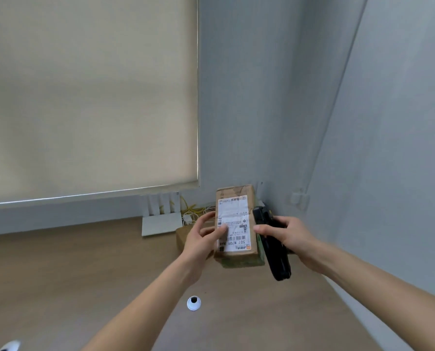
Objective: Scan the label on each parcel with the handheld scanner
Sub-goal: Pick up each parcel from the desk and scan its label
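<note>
Left hand: the left hand (203,236) grasps the brown cardboard parcel (236,224) by its left long edge, thumb lying on the white shipping label (234,224), fingers curled behind the box.
Right hand: the right hand (283,233) is clenched round the black handheld scanner (274,247), thumb stretched across to the parcel's right edge.
Parcel position: held up between the two hands, above the light brown wooden desk (84,274), just in front of the grey wall corner (274,122).
Parcel long axis: runs away from the person, near end low, far end tipped up toward the corner.
Label facing: up and back toward the camera; its print reads upside down from here, barcode near the near end.
Scanner versus label: the scanner lies alongside the parcel's right edge, roughly parallel to it, so its far end looks past the label rather than at it.
Coming move, as I judge it: the right hand, touching the parcel already, must swing the scanner round to face the barcode.
Behind: a second brown cardboard box (183,236) rests on the desk under the left hand; a white router (160,221) stands farther back.
</note>
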`<state>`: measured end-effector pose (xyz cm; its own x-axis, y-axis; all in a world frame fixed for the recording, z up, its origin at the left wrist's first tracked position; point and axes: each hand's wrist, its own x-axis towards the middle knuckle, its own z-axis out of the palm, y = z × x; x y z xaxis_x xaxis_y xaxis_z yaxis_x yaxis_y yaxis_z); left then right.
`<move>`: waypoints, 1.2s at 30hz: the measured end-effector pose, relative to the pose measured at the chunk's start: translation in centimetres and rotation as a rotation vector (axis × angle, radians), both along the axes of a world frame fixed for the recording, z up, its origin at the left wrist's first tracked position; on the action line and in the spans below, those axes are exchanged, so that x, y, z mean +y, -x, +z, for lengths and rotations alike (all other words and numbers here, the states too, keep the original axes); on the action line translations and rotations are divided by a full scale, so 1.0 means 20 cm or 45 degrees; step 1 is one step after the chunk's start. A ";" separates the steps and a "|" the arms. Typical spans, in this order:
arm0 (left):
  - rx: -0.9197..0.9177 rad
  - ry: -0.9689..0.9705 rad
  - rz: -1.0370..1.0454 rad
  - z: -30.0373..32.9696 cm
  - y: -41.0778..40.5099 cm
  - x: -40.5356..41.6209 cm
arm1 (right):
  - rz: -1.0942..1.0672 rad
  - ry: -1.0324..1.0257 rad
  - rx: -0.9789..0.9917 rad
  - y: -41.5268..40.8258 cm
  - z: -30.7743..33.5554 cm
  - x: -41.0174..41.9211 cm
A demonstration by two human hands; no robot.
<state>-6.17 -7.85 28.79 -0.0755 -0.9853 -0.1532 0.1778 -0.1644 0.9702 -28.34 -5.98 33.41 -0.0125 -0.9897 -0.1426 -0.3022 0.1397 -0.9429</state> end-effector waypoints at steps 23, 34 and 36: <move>-0.323 0.289 0.055 0.56 -0.36 1.20 | 0.376 0.273 0.381 -0.21 0.51 1.06; -0.350 0.352 -0.040 0.64 -0.78 1.46 | 0.438 0.339 0.449 -0.62 0.66 1.32; -0.375 0.390 0.031 0.65 -0.82 1.50 | 0.403 0.388 0.708 -0.67 0.67 1.35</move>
<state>10.28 22.16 41.77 -0.0486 -0.9896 0.1355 -0.1142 0.1403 0.9835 -14.93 20.95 46.74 0.2915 -0.9527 0.0855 -0.7330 -0.2799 -0.6200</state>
